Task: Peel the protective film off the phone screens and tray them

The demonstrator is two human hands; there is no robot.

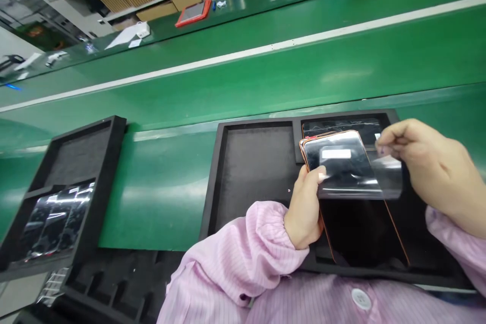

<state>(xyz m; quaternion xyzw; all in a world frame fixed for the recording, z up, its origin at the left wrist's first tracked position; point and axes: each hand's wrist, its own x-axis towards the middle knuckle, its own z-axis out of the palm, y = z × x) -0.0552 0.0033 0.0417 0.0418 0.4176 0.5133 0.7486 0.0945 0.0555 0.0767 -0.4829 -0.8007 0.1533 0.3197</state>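
My left hand [304, 207] grips the left edge of a dark glossy tablet with an orange-copper rim [360, 228], holding it over a black foam tray [250, 172]. My right hand [421, 162] pinches a clear protective film [357, 172] that is partly lifted and curled off the tablet's upper screen. A white label shows on the film. Behind the tablet, a second shiny screen [341, 125] lies in the tray's far compartment. Both arms wear pink striped sleeves.
Another black foam tray [87, 147] at the left holds shiny wrapped pieces [56, 217]. More black foam inserts [110, 283] lie at the lower left. A green conveyor belt [266, 76] with a white stripe runs behind; an orange-framed tablet [193, 12] and white chargers lie beyond.
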